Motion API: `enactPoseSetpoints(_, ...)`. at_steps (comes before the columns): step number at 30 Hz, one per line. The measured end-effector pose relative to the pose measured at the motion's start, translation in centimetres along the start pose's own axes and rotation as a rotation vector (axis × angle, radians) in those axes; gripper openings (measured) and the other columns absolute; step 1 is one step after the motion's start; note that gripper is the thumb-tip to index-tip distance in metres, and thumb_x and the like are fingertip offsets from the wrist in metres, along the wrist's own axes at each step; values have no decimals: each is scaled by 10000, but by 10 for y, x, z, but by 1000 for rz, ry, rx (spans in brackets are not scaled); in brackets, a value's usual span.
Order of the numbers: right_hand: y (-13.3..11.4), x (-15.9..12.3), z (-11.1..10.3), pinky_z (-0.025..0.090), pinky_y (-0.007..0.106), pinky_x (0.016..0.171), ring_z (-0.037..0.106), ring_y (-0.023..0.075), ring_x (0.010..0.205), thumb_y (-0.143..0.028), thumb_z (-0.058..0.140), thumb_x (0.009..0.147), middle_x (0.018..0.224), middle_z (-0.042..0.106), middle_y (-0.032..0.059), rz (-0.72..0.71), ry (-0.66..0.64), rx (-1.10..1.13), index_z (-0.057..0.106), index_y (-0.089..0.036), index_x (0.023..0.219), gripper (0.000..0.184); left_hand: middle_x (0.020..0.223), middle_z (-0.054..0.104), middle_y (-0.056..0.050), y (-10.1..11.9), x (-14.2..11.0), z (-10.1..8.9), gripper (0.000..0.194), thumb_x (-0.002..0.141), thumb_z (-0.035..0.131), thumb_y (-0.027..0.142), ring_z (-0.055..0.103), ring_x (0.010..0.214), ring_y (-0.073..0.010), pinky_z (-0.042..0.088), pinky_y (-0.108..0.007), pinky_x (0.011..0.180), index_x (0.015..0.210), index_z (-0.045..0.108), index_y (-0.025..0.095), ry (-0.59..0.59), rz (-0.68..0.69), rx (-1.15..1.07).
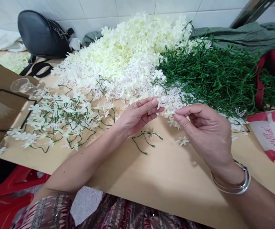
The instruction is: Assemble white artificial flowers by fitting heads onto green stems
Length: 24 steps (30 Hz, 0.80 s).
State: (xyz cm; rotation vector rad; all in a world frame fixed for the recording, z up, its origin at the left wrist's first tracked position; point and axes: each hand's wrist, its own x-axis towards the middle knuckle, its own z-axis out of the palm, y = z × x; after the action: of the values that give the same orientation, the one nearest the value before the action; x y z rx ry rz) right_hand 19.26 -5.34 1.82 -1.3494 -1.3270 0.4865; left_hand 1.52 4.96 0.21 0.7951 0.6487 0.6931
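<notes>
My left hand (138, 115) is closed in a pinch on a small white artificial flower (161, 101) at its fingertips. My right hand (204, 130) is closed too, its fingers pinching a cluster of white flowers (172, 120) just right of the left fingertips. Both hands hover over a tan board (166, 178). A bare green stem (145, 140) lies on the board under my left hand, and a single loose white flower (182, 140) lies below my right fingers. A silver bangle (235, 186) circles my right wrist.
A big heap of white flowers (130, 54) fills the back middle, with a pile of green stems (214, 76) to its right. Stems fitted with flowers (61, 117) lie at left. A black bag (43, 33), a clear cup (23, 85) and a red-white packet (274, 133) sit around.
</notes>
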Motion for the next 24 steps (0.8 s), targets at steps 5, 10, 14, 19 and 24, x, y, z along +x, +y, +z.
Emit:
enactPoseSetpoints(5,-5,-3,2,611,377,757,742,198,820,-184,769,903,887,783,-5,-10,3,5,757,-276,922,96,858,764,-4,-3,-3,3,283,763,959,369,753,896,-128,570,-208,776,939,801,213,-16,-7,19)
enactPoseSetpoints(10,-2,0,3,613,372,761,735,191,793,-207,789,899,866,769,-7,79,0,57,751,-311,1161,284,850,754,3,-5,-3,9,364,693,982,496,672,803,-101,532,-226,748,886,825,230,-58,103,164)
enactPoseSetpoints(14,3,2,2,585,342,678,712,186,750,-272,789,914,856,766,-3,161,-73,79,779,-313,996,92,863,753,-3,-6,-3,12,373,702,961,550,638,814,-118,527,-260,789,845,824,235,-56,205,295)
enactPoseSetpoints(19,7,2,2,548,315,601,664,173,683,-335,770,926,812,748,3,213,-71,126,748,-284,890,66,1002,781,-46,-2,-7,13,352,844,855,557,663,906,-143,520,-270,817,906,814,214,-73,275,439)
enactPoseSetpoints(24,14,3,2,560,312,619,671,171,694,-368,782,923,808,746,2,252,-52,183,735,-289,880,102,1307,747,-87,-1,-13,18,525,751,937,525,686,1059,-191,547,-267,833,1162,775,241,-85,364,541)
